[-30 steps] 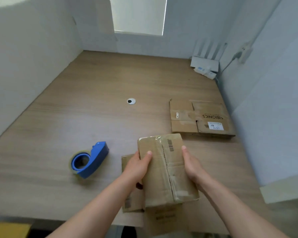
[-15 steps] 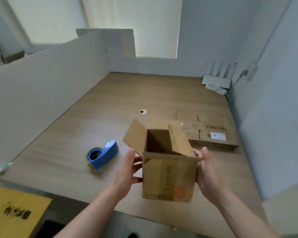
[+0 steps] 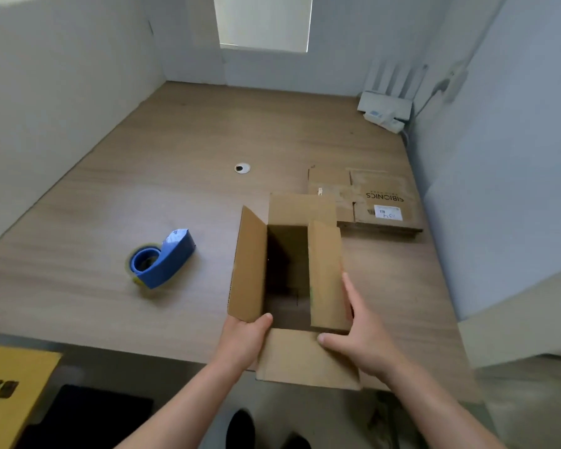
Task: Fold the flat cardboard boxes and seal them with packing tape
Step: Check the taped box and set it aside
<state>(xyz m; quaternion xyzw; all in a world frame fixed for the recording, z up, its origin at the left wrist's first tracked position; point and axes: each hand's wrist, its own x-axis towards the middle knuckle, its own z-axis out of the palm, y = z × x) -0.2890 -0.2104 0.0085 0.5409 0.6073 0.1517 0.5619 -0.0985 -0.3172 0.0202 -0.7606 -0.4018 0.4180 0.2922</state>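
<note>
**Open cardboard box held at the table's near edge between my two hands**

The box [image 3: 289, 280] stands upright at the front edge of a wooden table [image 3: 175, 157], straight ahead of me, with its open top facing up and all four flaps spread. The left and right flaps stand up at a slant. The far flap lies back, and the near flap hangs toward me past the table edge. The inside is dark.

My left hand [image 3: 245, 338] grips the box's near left corner. Its thumb hooks over the bottom of the left flap, and its other fingers are hidden behind the cardboard. My right hand [image 3: 360, 338] lies flat against the box's right side, with straight fingers pointing along the right flap's outer face and the thumb stretched across the near flap. The hands are apart, with the box between them.

A blue tape dispenser [image 3: 161, 259] rests on the table to the left of the box, near but not touching it, with bare table between it and my left hand. Flat boxes [image 3: 370, 202] lie stacked beyond the box to the right, with the box's far flap covering their near left corner. A round cable hole [image 3: 242, 168] sits farther back, and a white router [image 3: 386, 108] is in the far right corner. White partitions wall the table on three sides. Something yellow [image 3: 10, 393] lies below the table edge at lower left.
</note>
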